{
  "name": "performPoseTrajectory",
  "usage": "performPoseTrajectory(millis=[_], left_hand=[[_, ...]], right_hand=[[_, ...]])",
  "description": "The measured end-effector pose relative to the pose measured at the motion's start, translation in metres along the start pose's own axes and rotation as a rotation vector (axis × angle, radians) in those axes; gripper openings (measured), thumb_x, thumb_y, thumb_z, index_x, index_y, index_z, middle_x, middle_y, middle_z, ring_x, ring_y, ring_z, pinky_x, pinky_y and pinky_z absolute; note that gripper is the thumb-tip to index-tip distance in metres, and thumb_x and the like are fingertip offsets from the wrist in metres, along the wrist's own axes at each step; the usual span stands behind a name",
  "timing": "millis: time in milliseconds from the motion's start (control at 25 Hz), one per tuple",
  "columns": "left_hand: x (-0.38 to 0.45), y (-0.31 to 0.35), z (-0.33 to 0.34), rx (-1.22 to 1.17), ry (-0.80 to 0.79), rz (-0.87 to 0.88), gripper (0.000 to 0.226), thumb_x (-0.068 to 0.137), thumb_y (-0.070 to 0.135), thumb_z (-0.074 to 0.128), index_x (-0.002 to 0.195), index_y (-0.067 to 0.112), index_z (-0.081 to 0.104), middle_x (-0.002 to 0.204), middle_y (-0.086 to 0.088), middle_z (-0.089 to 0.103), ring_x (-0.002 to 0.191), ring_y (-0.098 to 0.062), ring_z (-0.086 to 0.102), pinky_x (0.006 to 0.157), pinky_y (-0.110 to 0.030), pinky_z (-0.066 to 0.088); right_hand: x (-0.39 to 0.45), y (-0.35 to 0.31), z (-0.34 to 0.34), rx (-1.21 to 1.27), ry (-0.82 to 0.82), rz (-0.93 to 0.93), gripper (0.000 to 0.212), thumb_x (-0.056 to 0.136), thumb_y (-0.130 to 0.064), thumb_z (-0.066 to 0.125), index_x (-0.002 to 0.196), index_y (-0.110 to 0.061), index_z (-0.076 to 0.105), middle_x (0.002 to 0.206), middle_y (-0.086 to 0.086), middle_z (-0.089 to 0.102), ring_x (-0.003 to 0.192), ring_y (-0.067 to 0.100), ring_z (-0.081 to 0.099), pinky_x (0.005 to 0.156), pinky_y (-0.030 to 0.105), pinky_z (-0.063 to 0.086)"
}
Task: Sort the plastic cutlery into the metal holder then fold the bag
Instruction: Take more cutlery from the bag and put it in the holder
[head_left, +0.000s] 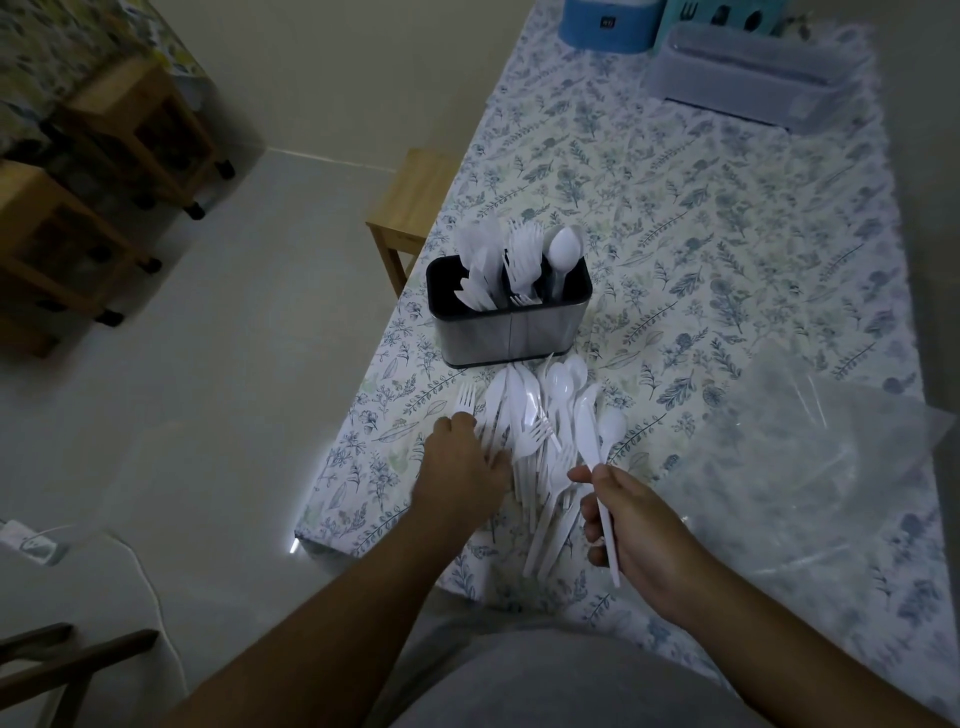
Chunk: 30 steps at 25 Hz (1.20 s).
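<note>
While the right hand (631, 519) pinches a white plastic spoon (605, 467) by its handle, bowl end pointing away from the person and raised over the pile, the left hand (465, 465) lies palm down on the left edge of the loose pile of white plastic cutlery (535, 441). Left fingers look curled down onto the handles; can't tell if they actually grip a piece.

Pile: forks, knives and spoons mixed, fanned out on the floral-print tablecloth (701, 234), just in front of the rectangular metal holder (511, 332). One white fork (466, 399) sits at the pile's left side, just beyond the left knuckles.

Holder stands upright near the table's left edge, already part filled: knives in the left compartment, forks in the middle, spoons on the right.

Clear plastic bag (810, 457) lies flat and unfolded on the cloth to the right of the pile, apart from both hands.

Far end of the table: blue box (605, 21), translucent lidded container (753, 73). Light wooden stool (410, 208) stands by the table's left side.
</note>
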<state>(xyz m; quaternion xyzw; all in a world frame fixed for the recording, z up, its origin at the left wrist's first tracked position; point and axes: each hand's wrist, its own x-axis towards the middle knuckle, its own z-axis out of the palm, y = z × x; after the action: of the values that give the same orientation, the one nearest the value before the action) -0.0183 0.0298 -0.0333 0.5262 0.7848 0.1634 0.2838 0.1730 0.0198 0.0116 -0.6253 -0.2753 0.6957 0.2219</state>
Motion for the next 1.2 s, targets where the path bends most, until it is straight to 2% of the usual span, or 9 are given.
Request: performPoseTrajectory(millis=[160,240,440,600,720,840,960,1080,1200], left_hand=[[0.006,0.009,-0.002,0.02,0.033,-0.048,0.057,0.089,0.043,0.065,0.131,0.008,0.048,0.121,-0.009,0.052,0.106,-0.021,0.054,0.087,-0.037,0.054],[0.006,0.011,-0.004,-0.005,0.037,-0.003,0.051,0.089,0.041,0.067,0.126,0.01,0.05,0.116,-0.006,0.052,0.101,-0.019,0.055,0.083,-0.033,0.053],[-0.006,0.005,0.002,0.167,-0.147,0.079,0.022,0.094,0.03,0.064,0.106,0.013,0.061,0.105,-0.005,0.06,0.083,-0.012,0.055,0.068,-0.022,0.044],[-0.012,0.023,0.007,0.005,-0.161,0.087,0.014,0.097,0.028,0.061,0.102,0.015,0.063,0.094,0.002,0.064,0.081,-0.011,0.063,0.065,-0.018,0.048],[-0.014,0.038,0.003,-0.092,-0.113,0.071,0.028,0.094,0.042,0.062,0.106,0.017,0.063,0.095,0.003,0.062,0.082,-0.006,0.059,0.066,-0.016,0.047],[-0.003,0.022,0.0,0.057,-0.037,-0.007,0.061,0.087,0.05,0.067,0.128,0.009,0.05,0.119,-0.007,0.052,0.109,-0.019,0.053,0.087,-0.031,0.049],[0.003,0.013,0.0,0.19,-0.067,-0.079,0.085,0.078,0.064,0.069,0.135,0.006,0.043,0.125,-0.01,0.048,0.116,-0.024,0.049,0.094,-0.038,0.049],[0.006,0.022,0.005,0.276,-0.071,-0.046,0.092,0.073,0.07,0.069,0.133,0.006,0.042,0.124,-0.01,0.049,0.116,-0.025,0.051,0.093,-0.039,0.05],[0.01,0.03,0.008,0.325,-0.083,-0.052,0.082,0.075,0.063,0.07,0.128,0.006,0.045,0.121,-0.01,0.054,0.112,-0.027,0.056,0.091,-0.041,0.052]], right_hand=[[0.0,0.0,-0.002,0.017,0.001,-0.01,0.031,0.109,-0.028,0.041,0.112,-0.015,0.069,0.071,0.004,0.049,0.06,0.015,0.044,0.053,0.031,0.037],[-0.001,0.002,-0.003,0.032,-0.001,-0.009,0.031,0.109,-0.028,0.041,0.112,-0.015,0.069,0.073,0.004,0.05,0.059,0.015,0.043,0.053,0.031,0.037],[0.0,0.002,-0.007,0.048,0.02,-0.008,0.032,0.109,-0.03,0.041,0.114,-0.014,0.068,0.074,0.004,0.051,0.057,0.014,0.043,0.051,0.03,0.038],[0.0,0.002,-0.008,0.078,0.01,-0.029,0.032,0.109,-0.029,0.04,0.115,-0.015,0.068,0.073,0.003,0.052,0.054,0.012,0.043,0.051,0.03,0.037],[0.0,0.002,-0.007,0.071,0.011,-0.038,0.032,0.108,-0.03,0.041,0.115,-0.015,0.067,0.072,0.003,0.052,0.053,0.012,0.043,0.051,0.03,0.037],[-0.002,0.003,-0.01,0.077,0.008,-0.033,0.033,0.109,-0.031,0.04,0.115,-0.015,0.068,0.075,0.005,0.052,0.056,0.014,0.044,0.052,0.03,0.037],[-0.003,0.004,-0.01,0.071,0.015,-0.02,0.034,0.109,-0.032,0.04,0.114,-0.015,0.068,0.077,0.007,0.053,0.059,0.015,0.045,0.052,0.031,0.039],[-0.003,0.005,-0.011,0.07,0.015,-0.022,0.034,0.108,-0.034,0.04,0.113,-0.016,0.069,0.078,0.007,0.055,0.059,0.015,0.046,0.053,0.031,0.04],[-0.003,0.005,-0.012,0.074,0.01,-0.021,0.034,0.108,-0.033,0.04,0.11,-0.017,0.07,0.076,0.005,0.055,0.059,0.015,0.045,0.054,0.032,0.039]])
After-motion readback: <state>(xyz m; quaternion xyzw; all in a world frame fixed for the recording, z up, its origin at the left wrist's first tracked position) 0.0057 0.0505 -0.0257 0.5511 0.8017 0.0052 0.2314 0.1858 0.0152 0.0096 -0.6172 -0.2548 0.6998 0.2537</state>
